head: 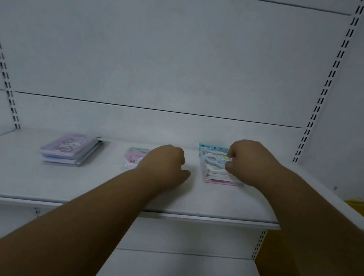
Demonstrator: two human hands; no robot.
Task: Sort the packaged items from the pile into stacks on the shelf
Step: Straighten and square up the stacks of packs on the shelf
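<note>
while right hand (249,162) pinches blue stack (219,167) | left hand (165,163) curled, grasp unclear | shelf (28,176) holds three stacks

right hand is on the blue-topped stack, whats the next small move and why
Probably let go and draw the right hand back: its fingers pinch the top blue pack, which already seems to lie flat on the right stack. The left hand holds nothing.

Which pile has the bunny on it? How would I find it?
Look along the white shelf to its left end. The purple bunny stack sits there alone, away from both hands; the pink packet and blue-topped stack lie further right.
</note>
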